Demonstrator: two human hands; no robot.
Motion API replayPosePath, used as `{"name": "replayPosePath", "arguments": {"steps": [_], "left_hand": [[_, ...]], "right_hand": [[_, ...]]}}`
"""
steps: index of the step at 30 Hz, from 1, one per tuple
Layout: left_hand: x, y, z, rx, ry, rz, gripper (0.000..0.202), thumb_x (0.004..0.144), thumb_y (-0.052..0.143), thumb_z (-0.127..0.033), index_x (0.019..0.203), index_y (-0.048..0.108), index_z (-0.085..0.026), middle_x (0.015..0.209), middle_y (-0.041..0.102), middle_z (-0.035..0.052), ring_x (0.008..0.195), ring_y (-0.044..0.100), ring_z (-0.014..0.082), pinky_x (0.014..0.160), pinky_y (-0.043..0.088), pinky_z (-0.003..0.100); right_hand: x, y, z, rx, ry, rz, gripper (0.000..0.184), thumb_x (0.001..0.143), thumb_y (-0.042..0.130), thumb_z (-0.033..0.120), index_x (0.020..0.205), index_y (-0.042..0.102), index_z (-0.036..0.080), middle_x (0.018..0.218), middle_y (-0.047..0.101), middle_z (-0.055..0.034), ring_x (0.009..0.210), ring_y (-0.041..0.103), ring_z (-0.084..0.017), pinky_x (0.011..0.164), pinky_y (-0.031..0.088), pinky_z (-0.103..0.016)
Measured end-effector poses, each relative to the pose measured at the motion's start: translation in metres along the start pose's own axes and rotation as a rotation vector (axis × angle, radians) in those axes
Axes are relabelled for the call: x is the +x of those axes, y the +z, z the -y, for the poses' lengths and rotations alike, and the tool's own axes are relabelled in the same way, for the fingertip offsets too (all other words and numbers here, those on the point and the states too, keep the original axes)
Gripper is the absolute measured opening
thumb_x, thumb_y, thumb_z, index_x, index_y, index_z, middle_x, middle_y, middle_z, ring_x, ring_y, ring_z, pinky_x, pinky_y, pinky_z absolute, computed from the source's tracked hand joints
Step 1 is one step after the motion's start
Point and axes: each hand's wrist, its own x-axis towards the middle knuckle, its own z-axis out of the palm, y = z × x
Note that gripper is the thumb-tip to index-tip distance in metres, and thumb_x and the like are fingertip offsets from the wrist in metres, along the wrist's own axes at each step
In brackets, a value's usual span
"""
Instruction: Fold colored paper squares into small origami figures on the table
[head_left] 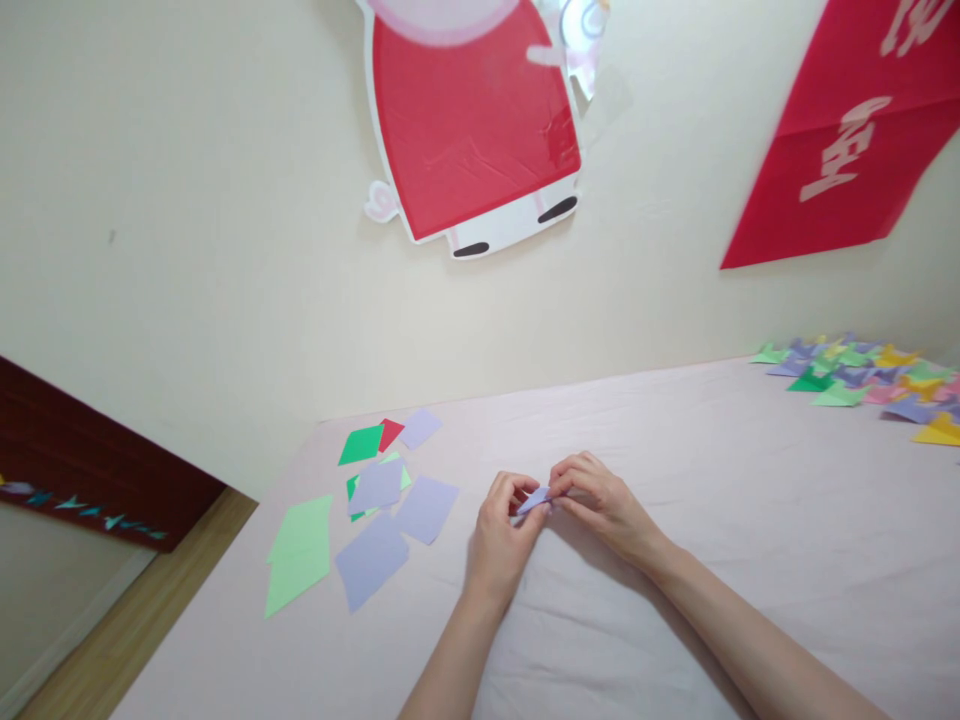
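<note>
A small folded lilac paper piece (pixel 534 500) is held low over the pale pink tabletop (pixel 675 520), between both hands. My left hand (pixel 501 535) pinches its left end with curled fingers. My right hand (pixel 596 495) grips its right end, fingers bent over it. Most of the paper is hidden by my fingers.
Loose paper sheets lie to the left: lilac sheets (pixel 373 560), light green sheets (pixel 300 553), a dark green sheet (pixel 361 444) and a red one (pixel 390 432). A pile of folded coloured paper shapes (pixel 874 380) sits at the far right by the wall. The table's left edge drops to a wooden floor (pixel 127 620).
</note>
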Motion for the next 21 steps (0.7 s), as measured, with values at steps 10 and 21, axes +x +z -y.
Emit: {"name": "replayPosePath", "arguments": {"steps": [10, 21], "left_hand": [[0.001, 0.005, 0.008, -0.195, -0.071, 0.007, 0.009, 0.083, 0.064, -0.019, 0.09, 0.059, -0.02, 0.081, 0.062, -0.0014, 0.075, 0.056, 0.014, 0.07, 0.044, 0.023], [0.0, 0.003, 0.006, -0.091, 0.01, -0.006, 0.005, 0.084, 0.063, -0.018, 0.088, 0.062, -0.021, 0.094, 0.058, 0.0012, 0.083, 0.057, 0.0154, 0.073, 0.046, 0.026]], "right_hand": [[0.0, 0.0, 0.0, -0.007, 0.058, -0.043, 0.008, 0.093, 0.059, 0.028, 0.089, 0.066, 0.024, 0.086, 0.065, -0.004, 0.088, 0.057, -0.021, 0.081, 0.044, -0.036], [0.001, -0.001, 0.001, -0.028, 0.024, -0.055, 0.015, 0.094, 0.058, 0.031, 0.082, 0.065, 0.024, 0.086, 0.062, -0.0041, 0.088, 0.057, -0.022, 0.083, 0.044, -0.037]]}}
